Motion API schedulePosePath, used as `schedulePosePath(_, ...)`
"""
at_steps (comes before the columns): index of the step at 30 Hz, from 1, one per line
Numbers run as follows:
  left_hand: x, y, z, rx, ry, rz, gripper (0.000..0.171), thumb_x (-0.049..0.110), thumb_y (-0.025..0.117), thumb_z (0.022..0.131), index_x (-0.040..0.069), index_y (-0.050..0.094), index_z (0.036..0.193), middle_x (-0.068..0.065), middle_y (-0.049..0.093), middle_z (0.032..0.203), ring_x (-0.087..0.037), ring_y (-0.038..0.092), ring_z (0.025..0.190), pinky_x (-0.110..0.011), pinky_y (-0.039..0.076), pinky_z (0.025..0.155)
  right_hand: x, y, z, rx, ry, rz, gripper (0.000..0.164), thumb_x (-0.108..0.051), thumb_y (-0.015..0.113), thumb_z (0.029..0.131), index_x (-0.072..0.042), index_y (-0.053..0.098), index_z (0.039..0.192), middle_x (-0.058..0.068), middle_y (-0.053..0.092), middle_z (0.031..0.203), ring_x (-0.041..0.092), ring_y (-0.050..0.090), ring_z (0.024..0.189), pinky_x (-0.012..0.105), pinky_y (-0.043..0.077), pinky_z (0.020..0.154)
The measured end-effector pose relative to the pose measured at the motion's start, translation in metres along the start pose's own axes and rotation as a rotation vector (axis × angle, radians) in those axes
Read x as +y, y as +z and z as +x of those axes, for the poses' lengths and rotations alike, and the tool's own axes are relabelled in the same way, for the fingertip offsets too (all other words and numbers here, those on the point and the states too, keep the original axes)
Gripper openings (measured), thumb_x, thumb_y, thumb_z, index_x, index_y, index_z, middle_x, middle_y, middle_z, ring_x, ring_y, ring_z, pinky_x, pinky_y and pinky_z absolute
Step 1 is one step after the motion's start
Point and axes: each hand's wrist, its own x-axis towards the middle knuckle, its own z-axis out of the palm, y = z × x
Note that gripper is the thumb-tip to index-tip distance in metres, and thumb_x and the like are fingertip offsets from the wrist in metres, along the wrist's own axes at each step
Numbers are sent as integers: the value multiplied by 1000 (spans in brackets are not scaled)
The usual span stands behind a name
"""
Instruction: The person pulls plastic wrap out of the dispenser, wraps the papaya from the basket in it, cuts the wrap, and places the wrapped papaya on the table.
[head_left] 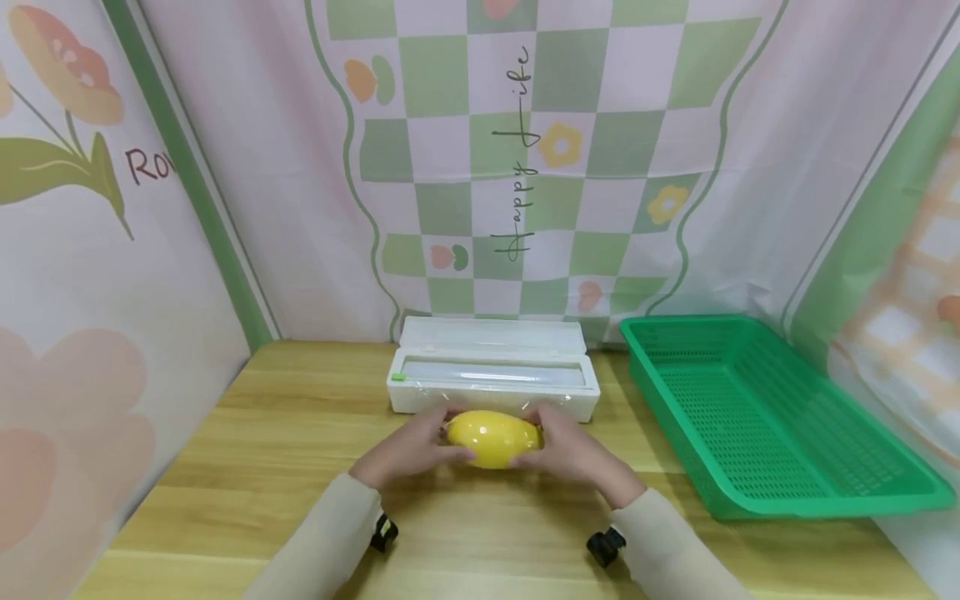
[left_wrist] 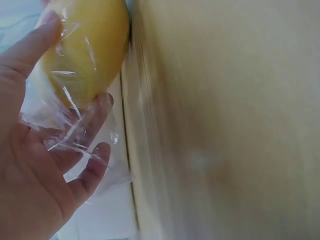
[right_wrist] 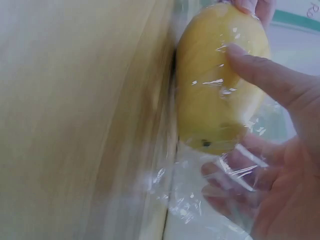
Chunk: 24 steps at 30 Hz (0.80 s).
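Observation:
Between my two hands is a yellow mango (head_left: 493, 439) with clear cling film (right_wrist: 187, 200) around it; loose film sticks out at both ends. The left hand (head_left: 414, 446) grips the mango's left end, its thumb on the near side. At the other end the right hand (head_left: 567, 446) holds it, the thumb pressing the film onto the skin in the right wrist view. A dark spot marks the mango's right end. Just behind the hands stands a white cling film dispenser (head_left: 495, 397), lid raised, with a green slider (head_left: 398, 377) at its left.
A green plastic basket (head_left: 675, 417) with perforated walls stands on the right of the wooden table (head_left: 247, 467). Printed curtains (head_left: 285, 208) hang behind the table and along both sides. Each wrist carries a small black camera.

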Motion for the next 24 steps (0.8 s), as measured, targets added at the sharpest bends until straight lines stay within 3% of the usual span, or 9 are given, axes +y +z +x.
schedulePosePath(5, -6, -2, 10, 19, 42, -34, 53, 40, 78, 87, 14, 57, 129, 5, 59, 121, -13, 57, 113, -37, 48, 100, 8, -2, 5, 5, 26, 72, 55, -29, 91, 74, -3, 58, 110, 5, 60, 104, 19, 57, 95, 42, 51, 86)
schedulePosePath(14, -8, -7, 20, 41, 52, 39, 50, 42, 76, 88, 15, 65, 128, 7, 65, 121, -14, 58, 115, -40, 46, 104, 15, -3, 12, -6, 44, 116, 48, -26, 87, 79, -3, 60, 113, 6, 63, 109, 23, 60, 103, 45, 52, 92)
schedulePosePath(20, -10, -10, 20, 22, 48, 17, 42, 41, 72, 93, 18, 67, 128, 10, 67, 117, -10, 61, 109, -35, 50, 98, 16, -7, 13, -1, 4, 103, 42, -25, 84, 83, -5, 66, 115, 5, 65, 108, 21, 59, 100, 44, 51, 90)
schedulePosePath(24, -13, -10, 20, 21, 9, -1, 41, 45, 68, 95, 21, 67, 129, 13, 67, 115, -8, 62, 103, -34, 51, 94, 17, -9, 15, 3, -37, 88, 37, -25, 81, 86, -6, 70, 116, 4, 66, 107, 21, 58, 98, 44, 52, 89)
